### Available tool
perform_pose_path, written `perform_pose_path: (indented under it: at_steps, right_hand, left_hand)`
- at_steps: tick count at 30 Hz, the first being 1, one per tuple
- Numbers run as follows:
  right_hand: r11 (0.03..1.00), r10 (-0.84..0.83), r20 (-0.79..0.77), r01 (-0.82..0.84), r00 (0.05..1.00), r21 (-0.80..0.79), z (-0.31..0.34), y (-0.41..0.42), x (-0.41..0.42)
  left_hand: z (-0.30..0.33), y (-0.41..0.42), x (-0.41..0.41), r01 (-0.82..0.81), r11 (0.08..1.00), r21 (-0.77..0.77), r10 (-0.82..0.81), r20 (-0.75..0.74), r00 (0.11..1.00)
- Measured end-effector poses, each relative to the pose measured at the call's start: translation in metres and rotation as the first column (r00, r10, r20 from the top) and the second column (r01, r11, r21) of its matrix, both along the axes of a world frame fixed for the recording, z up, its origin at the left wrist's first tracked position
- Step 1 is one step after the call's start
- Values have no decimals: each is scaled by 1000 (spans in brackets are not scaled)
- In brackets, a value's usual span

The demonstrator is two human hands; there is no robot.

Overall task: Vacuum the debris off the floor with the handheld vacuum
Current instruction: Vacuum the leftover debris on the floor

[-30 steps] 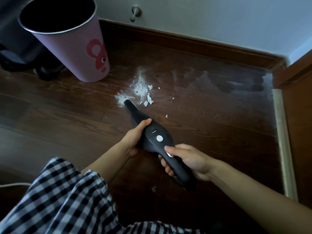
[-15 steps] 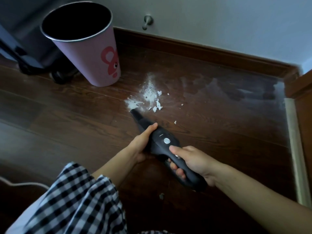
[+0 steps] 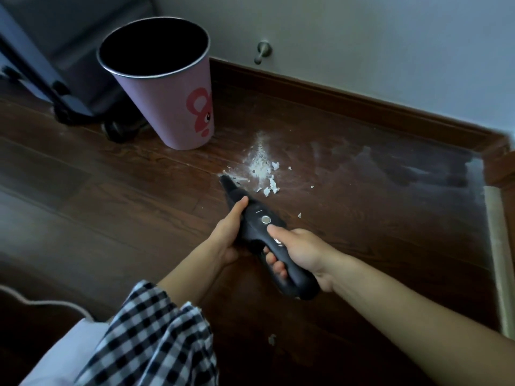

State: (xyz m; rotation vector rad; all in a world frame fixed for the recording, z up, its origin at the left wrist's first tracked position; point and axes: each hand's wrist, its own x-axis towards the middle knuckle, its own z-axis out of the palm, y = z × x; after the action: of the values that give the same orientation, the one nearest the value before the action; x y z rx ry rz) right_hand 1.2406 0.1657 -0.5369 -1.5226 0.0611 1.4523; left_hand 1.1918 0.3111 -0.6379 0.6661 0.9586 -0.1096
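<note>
A black handheld vacuum (image 3: 255, 218) points away from me, its narrow nozzle tip touching the dark wood floor (image 3: 111, 196) at the left edge of the debris. The debris (image 3: 262, 168) is a patch of white powder with several white flakes beside it. My right hand (image 3: 295, 252) grips the vacuum's handle, thumb lying on top near the round button. My left hand (image 3: 230, 232) holds the left side of the vacuum's body, thumb stretched along it. A single flake (image 3: 299, 215) lies to the right of the vacuum.
A pink bin (image 3: 170, 87) with a dark inside stands at the back left. Dark furniture legs (image 3: 64, 107) are behind it. A wooden skirting board (image 3: 362, 107) runs along the wall, with a door stop (image 3: 262, 51) above it. A pale threshold strip (image 3: 498, 246) lies at the right. Another crumb (image 3: 271, 339) lies near me.
The powder at the pile's left edge, by the nozzle tip, has shrunk. The view has shifted, so bin and debris sit further right and lower in the picture. Both hands keep their hold.
</note>
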Motion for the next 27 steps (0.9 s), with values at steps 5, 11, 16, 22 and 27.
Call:
perform_pose_path:
  at_steps: [5,11,16,22,27]
  right_hand:
    - [1000,22,22,-21,1000,-17,6,17,12]
    - [999,51,5,-51,999,-12,13,21,22]
    - [995,73,-39,-75,997,-59,13,-10,18]
    - [997,3,-79,-9,997,-75,18,-31,21]
    - [999,-10,-30,9,1000,-41,18,-4,29]
  left_hand:
    - [6,12,12,-26,1000,17,25,11,1000]
    - [11,16,13,-4,1000,-5,4,13,1000]
    - [8,-13,1,12,997,-79,-12,9,1000]
    - [3,-31,7,49,995,-88,-46,31,998]
    - [9,-10,23,11,1000,-19,-10,30,999]
